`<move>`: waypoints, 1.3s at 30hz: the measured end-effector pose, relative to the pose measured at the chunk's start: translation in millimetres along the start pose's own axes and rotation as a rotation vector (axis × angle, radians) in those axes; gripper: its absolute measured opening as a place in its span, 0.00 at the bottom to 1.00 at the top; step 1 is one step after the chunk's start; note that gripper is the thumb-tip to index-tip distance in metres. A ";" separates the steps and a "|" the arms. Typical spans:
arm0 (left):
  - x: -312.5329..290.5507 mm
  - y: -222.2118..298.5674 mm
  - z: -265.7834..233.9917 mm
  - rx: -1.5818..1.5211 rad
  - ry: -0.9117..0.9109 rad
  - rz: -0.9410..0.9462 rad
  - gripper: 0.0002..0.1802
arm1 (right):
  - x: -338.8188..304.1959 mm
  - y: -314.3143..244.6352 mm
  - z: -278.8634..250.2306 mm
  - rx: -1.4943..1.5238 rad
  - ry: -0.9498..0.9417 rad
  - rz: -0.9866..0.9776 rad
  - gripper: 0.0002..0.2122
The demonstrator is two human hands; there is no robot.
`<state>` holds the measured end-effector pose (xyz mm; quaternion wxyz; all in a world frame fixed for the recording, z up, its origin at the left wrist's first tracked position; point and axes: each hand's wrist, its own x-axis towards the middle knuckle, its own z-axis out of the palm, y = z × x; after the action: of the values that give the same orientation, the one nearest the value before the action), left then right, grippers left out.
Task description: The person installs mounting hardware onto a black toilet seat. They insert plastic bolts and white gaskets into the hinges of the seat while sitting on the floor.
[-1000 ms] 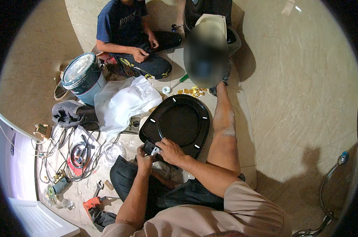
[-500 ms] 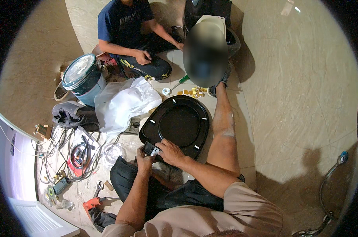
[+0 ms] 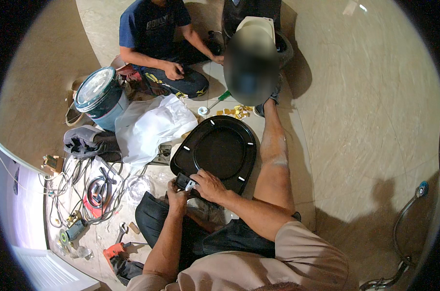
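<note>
A black toilet seat [image 3: 223,148] with white bumpers lies on the floor in front of me. At its near edge, my left hand [image 3: 176,196] is closed around a small black block [image 3: 182,180]. The fingers of my right hand [image 3: 210,186] are closed on a small white clip-like piece [image 3: 190,185] at the block's side. Whether the block is fixed to the seat or separate, I cannot tell. My fingers partly hide both small parts.
Across from me a person [image 3: 154,39] sits beside a black and cream toilet [image 3: 263,24], partly blurred. At left are a paint bucket [image 3: 101,94], a white plastic sheet [image 3: 154,123], cables [image 3: 76,169], a wrench [image 3: 120,232] and an orange power tool [image 3: 114,250]. A green-handled screwdriver [image 3: 224,96] lies beyond the seat.
The whole view has shifted very slightly. Both hands keep their hold on the small parts, with almost no visible movement.
</note>
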<state>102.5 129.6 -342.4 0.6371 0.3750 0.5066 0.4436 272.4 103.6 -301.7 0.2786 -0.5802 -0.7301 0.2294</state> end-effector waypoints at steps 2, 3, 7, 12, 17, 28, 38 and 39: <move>-0.6 1.9 0.5 -0.006 -0.001 -0.013 0.33 | -0.6 -0.1 -0.3 0.006 0.017 0.000 0.18; -0.8 2.6 0.8 -0.015 0.001 -0.025 0.33 | -0.8 0.1 -0.4 0.002 0.021 -0.011 0.18; -1.0 2.2 0.9 -0.002 -0.009 -0.005 0.33 | -1.0 2.0 0.4 -0.004 -0.024 0.014 0.18; 3.7 -5.8 -2.7 0.028 -0.010 0.028 0.34 | -1.5 4.2 1.8 -0.001 -0.004 -0.013 0.18; 9.7 -14.4 -7.1 0.029 -0.006 0.030 0.34 | -2.0 5.1 2.6 0.003 -0.004 -0.018 0.18; 2.6 -2.8 -3.2 0.034 -0.006 0.018 0.34 | -0.6 4.4 3.1 -0.011 -0.027 0.006 0.18; 4.3 -4.4 -4.9 0.014 -0.017 0.031 0.34 | -0.5 2.4 1.5 0.013 -0.026 -0.006 0.21; 3.9 -3.7 -4.3 0.023 -0.010 0.029 0.34 | -0.8 1.8 1.4 0.011 -0.015 -0.006 0.21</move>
<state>99.3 132.2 -348.0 0.6288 0.3917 0.5031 0.4449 272.9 103.2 -304.0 0.2770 -0.5749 -0.7326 0.2369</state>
